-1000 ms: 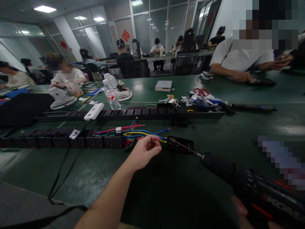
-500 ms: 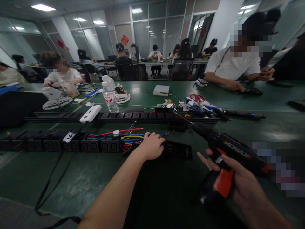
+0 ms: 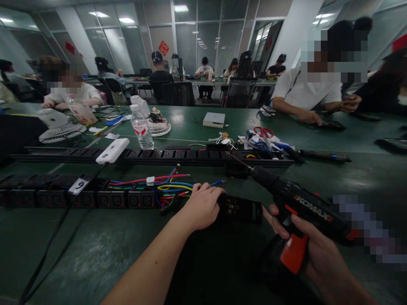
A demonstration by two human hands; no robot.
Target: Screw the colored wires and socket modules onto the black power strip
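Note:
My left hand (image 3: 205, 205) is closed over the near end of a black plastic housing (image 3: 246, 209) with brass-coloured terminals inside. Its fingertips are partly hidden. Behind and left of it, red, blue, yellow and green wires (image 3: 171, 185) stick out from the end of a black power strip (image 3: 116, 200). On the right, my right hand (image 3: 321, 250) grips a black and orange cordless drill (image 3: 313, 207) by the handle. The drill's long thin bit points up and left, above a second power strip (image 3: 168, 155). My right index finger is extended close to the housing's right end.
A white power bank (image 3: 112, 150) rests on the far strip, near a water bottle (image 3: 142, 129). Red-handled scissors (image 3: 263, 132), a white box (image 3: 214, 120) and fan parts (image 3: 159, 128) lie farther back. Co-workers sit across the green table (image 3: 187, 114).
My left hand has drawn the black housing slightly right and nearer to me, beside my right fingertips. The drill has shifted a little left in view. The whole view has turned slightly right.

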